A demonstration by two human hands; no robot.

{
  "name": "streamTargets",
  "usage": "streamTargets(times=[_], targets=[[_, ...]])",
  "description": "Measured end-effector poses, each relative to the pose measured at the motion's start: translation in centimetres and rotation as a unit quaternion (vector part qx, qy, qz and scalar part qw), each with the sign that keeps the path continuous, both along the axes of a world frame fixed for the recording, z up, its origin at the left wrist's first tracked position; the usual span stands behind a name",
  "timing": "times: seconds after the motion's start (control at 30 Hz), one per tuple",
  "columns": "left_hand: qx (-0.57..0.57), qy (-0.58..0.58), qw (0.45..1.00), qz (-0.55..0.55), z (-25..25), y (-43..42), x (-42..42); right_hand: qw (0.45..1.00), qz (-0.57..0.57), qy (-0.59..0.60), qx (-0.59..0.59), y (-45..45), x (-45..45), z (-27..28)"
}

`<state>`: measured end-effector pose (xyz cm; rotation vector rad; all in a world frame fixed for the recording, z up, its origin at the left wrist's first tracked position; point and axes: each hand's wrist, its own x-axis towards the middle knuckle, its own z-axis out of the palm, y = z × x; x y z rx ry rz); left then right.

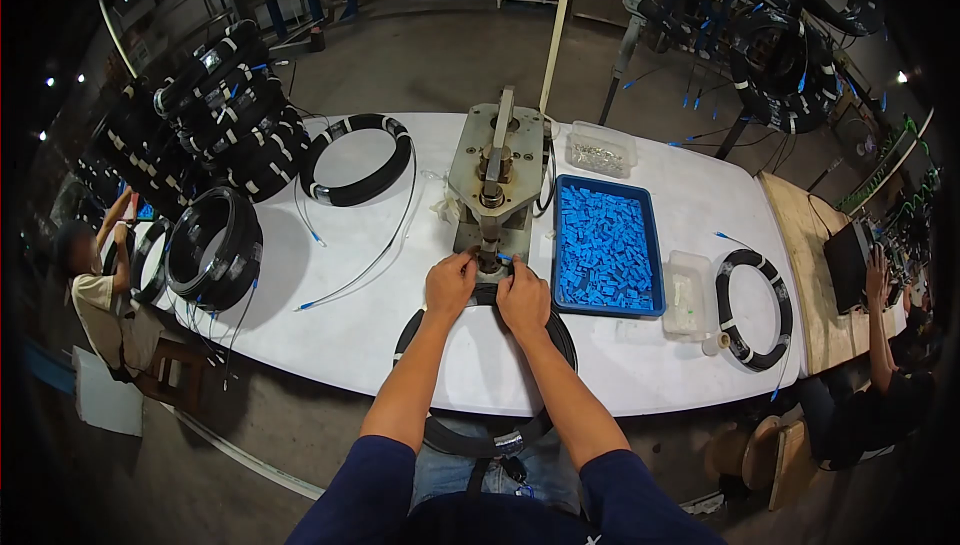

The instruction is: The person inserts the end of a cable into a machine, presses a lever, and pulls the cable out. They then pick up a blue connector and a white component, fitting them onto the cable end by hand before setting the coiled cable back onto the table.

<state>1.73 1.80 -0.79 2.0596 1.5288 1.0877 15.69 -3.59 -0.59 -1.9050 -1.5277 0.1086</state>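
Note:
A black cable coil (508,442) lies under my forearms, hanging over the table's front edge against my lap. Ahead of it stands a metal bench press (495,160). At the foot of the press, left of its ram, my left hand (452,283) is closed in a pinch; what its fingers hold is too small to make out. To the right of the ram, my right hand (524,295) has its fingers closed on a small blue connector (505,258). The fingertips of both hands are close to the press's lower tooling.
A blue tray (658,280) full of small blue parts sits right of the press, near clear plastic boxes (690,295). More coils (355,195) lie on the white table (400,345); others are stacked at left. One person is at each side.

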Motion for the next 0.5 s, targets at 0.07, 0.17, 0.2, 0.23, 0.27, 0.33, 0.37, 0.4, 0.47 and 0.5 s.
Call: streamTargets(times=[0.07, 0.17, 0.2, 0.23, 0.27, 0.33, 0.37, 0.4, 0.47, 0.5], targets=[[0.001, 0.000, 1.000, 0.001, 0.15, -0.09, 0.05, 1.000, -0.001, 0.001, 0.003, 0.01, -0.02, -0.07], [-0.005, -0.003, 1.000, 0.000, 0.31, -0.14, 0.06, 1.000, 0.005, 0.006, 0.001, 0.12, 0.11, -0.33], [-0.005, -0.003, 1.000, 0.000, 0.40, -0.11, 0.07, 1.000, 0.004, 0.007, 0.001, 0.12, 0.09, -0.24], [-0.014, -0.004, 1.000, 0.000, 0.50, -0.09, 0.06, 1.000, 0.004, 0.006, 0.001, 0.08, 0.06, -0.15], [-0.024, -0.005, 1.000, 0.000, 0.54, -0.14, 0.07, 1.000, 0.003, 0.006, 0.001, 0.02, 0.04, -0.10], [-0.015, -0.009, 1.000, 0.003, 0.13, 0.02, 0.15, 1.000, 0.004, 0.008, 0.000, 0.07, 0.06, -0.15], [-0.006, -0.014, 1.000, 0.006, -0.08, 0.08, 0.17, 1.000, 0.005, 0.009, -0.001, 0.06, 0.05, -0.18], [-0.006, -0.014, 1.000, 0.006, -0.04, 0.06, 0.17, 1.000, 0.005, 0.009, -0.001, 0.03, 0.01, -0.14], [-0.009, -0.020, 1.000, 0.001, 0.06, 0.04, 0.17, 1.000, -0.002, 0.001, 0.003, -0.04, -0.08, -0.04], [-0.010, -0.020, 1.000, 0.001, -0.10, 0.11, 0.14, 1.000, -0.002, 0.001, 0.002, -0.04, -0.07, -0.10]])
